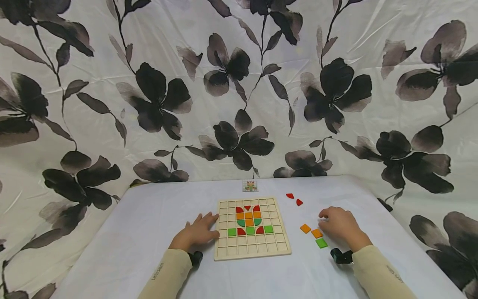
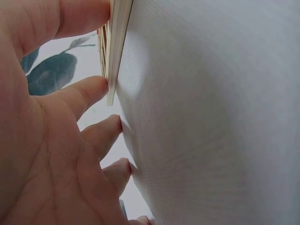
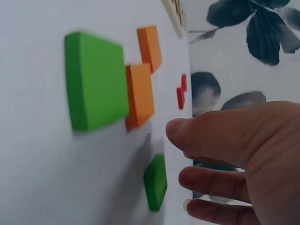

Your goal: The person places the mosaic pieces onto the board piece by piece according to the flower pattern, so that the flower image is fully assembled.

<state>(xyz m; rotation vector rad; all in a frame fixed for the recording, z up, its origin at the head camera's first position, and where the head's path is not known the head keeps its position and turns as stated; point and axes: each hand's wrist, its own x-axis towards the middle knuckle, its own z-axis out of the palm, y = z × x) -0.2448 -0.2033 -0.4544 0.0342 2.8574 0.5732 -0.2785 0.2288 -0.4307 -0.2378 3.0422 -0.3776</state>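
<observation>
A square wooden grid board [image 1: 254,250] lies on the table with several red, orange and green tiles set in its cells. My left hand [image 1: 196,233] rests at the board's left edge; in the left wrist view its thumb and a fingertip touch the board's side [image 2: 117,42], fingers spread. Over the table to the right hovers my right hand [image 1: 341,226], loosely bent and holding nothing. Beside it lie two orange tiles [image 1: 306,229] and a green square tile [image 1: 321,243]. The right wrist view shows another green tile [image 3: 155,183] near the fingertips, hidden in the head view.
Two red pieces [image 1: 290,196] lie on the white tablecloth [image 1: 149,216] beyond the board's right side. A small pattern card [image 1: 250,185] sits at the table's far edge. Behind it hangs a flower-printed cloth [image 1: 231,104]. Each wrist wears a black strap device [image 1: 341,256].
</observation>
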